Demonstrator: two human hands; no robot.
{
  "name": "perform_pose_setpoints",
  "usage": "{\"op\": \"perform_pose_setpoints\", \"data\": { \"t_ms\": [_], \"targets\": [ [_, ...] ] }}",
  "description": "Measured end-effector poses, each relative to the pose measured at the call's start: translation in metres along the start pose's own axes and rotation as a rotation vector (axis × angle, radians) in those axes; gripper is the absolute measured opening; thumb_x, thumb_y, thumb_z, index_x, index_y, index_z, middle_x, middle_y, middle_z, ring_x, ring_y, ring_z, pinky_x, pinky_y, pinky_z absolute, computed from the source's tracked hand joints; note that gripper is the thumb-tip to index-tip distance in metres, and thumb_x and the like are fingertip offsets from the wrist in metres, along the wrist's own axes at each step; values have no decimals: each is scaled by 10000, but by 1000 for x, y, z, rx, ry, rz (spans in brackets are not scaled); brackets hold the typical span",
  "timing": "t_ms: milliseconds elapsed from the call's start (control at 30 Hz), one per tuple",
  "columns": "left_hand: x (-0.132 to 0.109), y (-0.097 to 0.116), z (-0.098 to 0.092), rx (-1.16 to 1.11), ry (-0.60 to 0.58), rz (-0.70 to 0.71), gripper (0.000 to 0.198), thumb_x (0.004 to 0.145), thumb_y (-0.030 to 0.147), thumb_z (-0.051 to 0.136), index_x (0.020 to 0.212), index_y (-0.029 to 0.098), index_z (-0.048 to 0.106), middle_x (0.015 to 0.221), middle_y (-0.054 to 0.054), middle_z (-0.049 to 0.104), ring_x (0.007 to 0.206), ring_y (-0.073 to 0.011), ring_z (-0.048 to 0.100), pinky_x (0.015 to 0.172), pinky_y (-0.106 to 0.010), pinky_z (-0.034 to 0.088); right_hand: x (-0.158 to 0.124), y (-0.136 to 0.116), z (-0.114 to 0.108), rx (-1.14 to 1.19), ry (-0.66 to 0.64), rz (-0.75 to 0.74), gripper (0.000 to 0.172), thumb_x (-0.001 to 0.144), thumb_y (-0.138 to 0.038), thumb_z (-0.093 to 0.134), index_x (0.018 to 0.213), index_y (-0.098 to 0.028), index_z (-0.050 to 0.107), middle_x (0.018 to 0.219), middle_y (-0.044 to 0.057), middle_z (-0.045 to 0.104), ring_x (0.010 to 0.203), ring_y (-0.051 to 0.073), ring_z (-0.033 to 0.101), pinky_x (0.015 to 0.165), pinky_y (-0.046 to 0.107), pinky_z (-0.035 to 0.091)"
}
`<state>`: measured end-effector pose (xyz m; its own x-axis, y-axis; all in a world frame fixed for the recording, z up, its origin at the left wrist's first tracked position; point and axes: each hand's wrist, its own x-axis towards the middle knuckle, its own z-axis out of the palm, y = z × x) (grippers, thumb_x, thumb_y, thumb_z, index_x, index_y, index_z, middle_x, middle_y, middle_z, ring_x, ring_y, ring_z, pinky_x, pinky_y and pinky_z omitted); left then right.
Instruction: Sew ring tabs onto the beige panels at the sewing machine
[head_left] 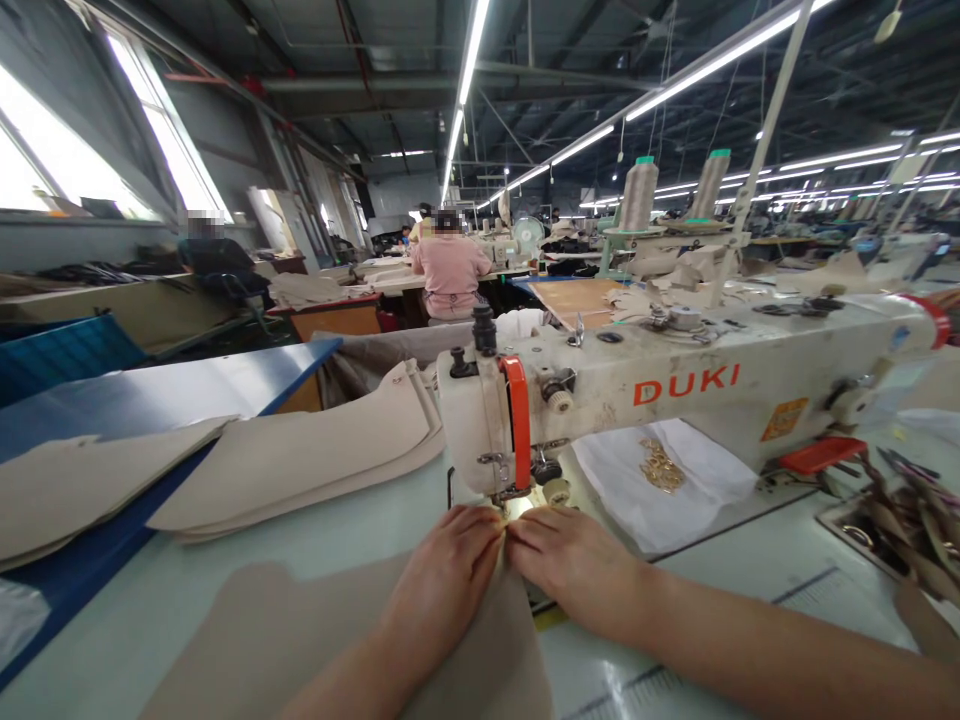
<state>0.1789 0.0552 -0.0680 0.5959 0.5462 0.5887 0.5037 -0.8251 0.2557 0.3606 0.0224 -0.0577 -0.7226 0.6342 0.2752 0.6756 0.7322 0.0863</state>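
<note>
A beige fabric panel point(300, 610) lies on the pale table under my forearms and runs up to the needle area of a white sewing machine point(585, 375). My left hand point(454, 560) is closed on the panel's edge just in front of the presser foot. Beside it, fingertips almost meeting, my right hand point(574, 560) pinches the same edge from the right. A small lamp lights the spot behind my fingers. The needle and the stitching line are hidden by my fingers.
Stacked beige panels point(315, 460) lie to the left. Gold-coloured metal pieces point(661, 467) rest on white cloth point(600, 470) under the machine arm. At right are a red tray point(823, 455) and brown straps point(900, 530). A person in pink point(450, 265) sits ahead.
</note>
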Motion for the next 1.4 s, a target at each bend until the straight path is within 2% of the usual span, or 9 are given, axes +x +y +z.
{"op": "perform_pose_setpoints", "data": {
  "t_ms": [367,733,900,1100,1400],
  "targets": [
    [3,-9,0,-59,18,-20,180,868,154,504,869,198,679,882,-57,706,842,-183,651,779,-316,560,2,3,1,3,10,25,108,882,-141,564,987,-121,583,993,73,620,912,214,554,746,333,435],
    [3,-6,-2,-38,-6,-55,174,868,166,508,886,199,678,902,-52,704,865,-184,645,805,-315,551,1,1,5,53,26,67,172,853,-125,607,1024,-113,583,1032,81,624,973,220,550,855,337,447],
    [-2,-2,-4,11,-73,-78,201,869,157,495,980,168,663,983,-75,697,965,-206,625,881,-351,535,-5,-1,3,70,28,34,112,874,-145,593,985,-128,592,1004,55,636,962,198,556,894,313,428],
    [-8,1,-7,96,-124,-105,273,902,207,435,1061,149,649,1077,-95,693,1026,-215,627,944,-376,513,-8,-2,-1,62,18,-19,65,894,-184,573,942,-146,595,967,40,640,948,184,561,888,290,420],
    [-3,0,-6,74,-122,-86,308,927,254,385,1019,187,671,1053,-72,706,996,-198,651,938,-349,518,-8,0,-4,76,6,-19,80,911,-192,547,927,-144,609,936,51,646,943,179,557,860,298,422]
  ]
}}
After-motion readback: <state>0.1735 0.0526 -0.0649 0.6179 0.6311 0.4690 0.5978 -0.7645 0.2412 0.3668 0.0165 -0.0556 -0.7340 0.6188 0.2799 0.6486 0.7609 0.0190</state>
